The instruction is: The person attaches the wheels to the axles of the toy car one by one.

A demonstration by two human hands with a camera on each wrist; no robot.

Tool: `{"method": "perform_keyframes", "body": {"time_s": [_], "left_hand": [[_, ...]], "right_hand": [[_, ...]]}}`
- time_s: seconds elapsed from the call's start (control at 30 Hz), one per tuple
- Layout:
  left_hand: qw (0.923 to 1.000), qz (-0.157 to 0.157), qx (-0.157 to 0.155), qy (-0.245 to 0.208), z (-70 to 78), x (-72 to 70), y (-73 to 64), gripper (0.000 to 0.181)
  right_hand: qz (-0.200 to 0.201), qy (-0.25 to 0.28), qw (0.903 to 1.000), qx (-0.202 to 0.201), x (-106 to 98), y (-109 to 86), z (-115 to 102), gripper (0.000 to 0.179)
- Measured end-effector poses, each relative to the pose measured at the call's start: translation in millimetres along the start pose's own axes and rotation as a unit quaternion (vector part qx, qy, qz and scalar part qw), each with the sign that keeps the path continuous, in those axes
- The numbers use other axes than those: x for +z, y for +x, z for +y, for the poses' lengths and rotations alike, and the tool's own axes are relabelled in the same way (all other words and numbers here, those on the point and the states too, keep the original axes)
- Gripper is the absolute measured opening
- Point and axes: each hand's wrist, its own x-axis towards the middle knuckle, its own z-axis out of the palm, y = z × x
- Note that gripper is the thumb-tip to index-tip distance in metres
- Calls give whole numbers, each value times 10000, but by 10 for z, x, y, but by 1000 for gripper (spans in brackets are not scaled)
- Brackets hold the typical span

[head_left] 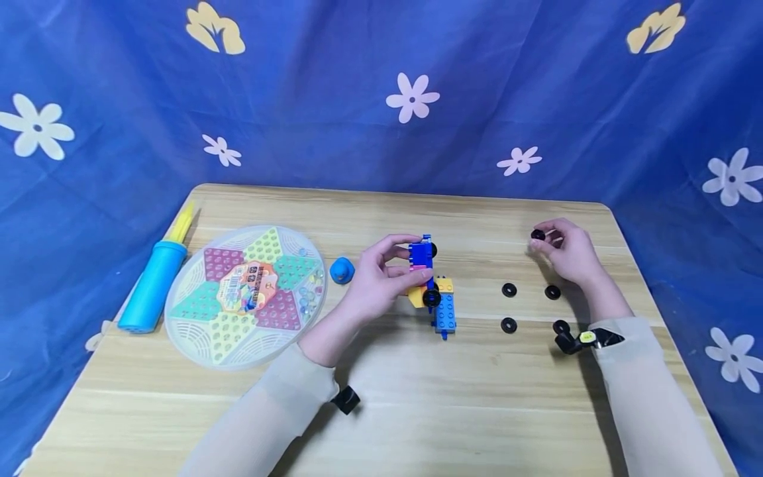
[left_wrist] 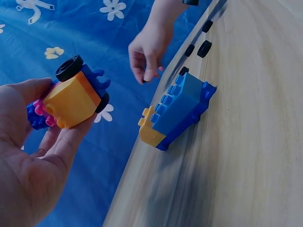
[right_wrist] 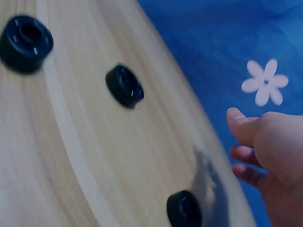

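Observation:
My left hand point(head_left: 374, 283) holds up a small toy car of building blocks point(head_left: 420, 254), blue, pink and yellow-orange, between thumb and fingers. Two black wheels show on it, one point(left_wrist: 69, 68) plainly visible in the left wrist view. Over at the far right of the table, my right hand point(head_left: 571, 255) pinches a loose black wheel point(head_left: 538, 234) at its fingertips; in the right wrist view the hand hides this wheel. Beneath the held car lies a second block chassis point(head_left: 445, 313), light blue and yellow on a dark blue base without wheels point(left_wrist: 177, 106).
Several loose black wheels, such as this nearer wheel point(head_left: 509, 325), lie between the chassis and my right forearm. Left of my left hand are a blue knob-like piece point(head_left: 342, 270), a round star-patterned game board point(head_left: 197, 348) and a blue and yellow pump point(head_left: 153, 285). A blue flowered cloth point(head_left: 334, 132) hangs behind.

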Motion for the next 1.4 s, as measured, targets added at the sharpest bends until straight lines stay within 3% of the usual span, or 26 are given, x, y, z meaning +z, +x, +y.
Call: {"method": "perform_keyframes", "body": {"time_s": [0.3, 0.53, 0.87, 1.4], "left_hand": [[9999, -81, -6, 98, -6, 30, 7, 52], [9999, -120, -31, 107, -10, 37, 10, 52], [9997, -190, 26, 117, -5, 56, 0, 50], [9995, -220, 83, 191, -7, 69, -7, 48]], "right_hand": [[336, 404, 9973, -511, -45, -66, -397, 31], [368, 797, 9916, -949, -81, -147, -783, 32], [281, 1253, 9681, -2153, -71, -265, -1248, 39], [-62, 1618, 9435, -2890, 36, -425, -1742, 40]]}}
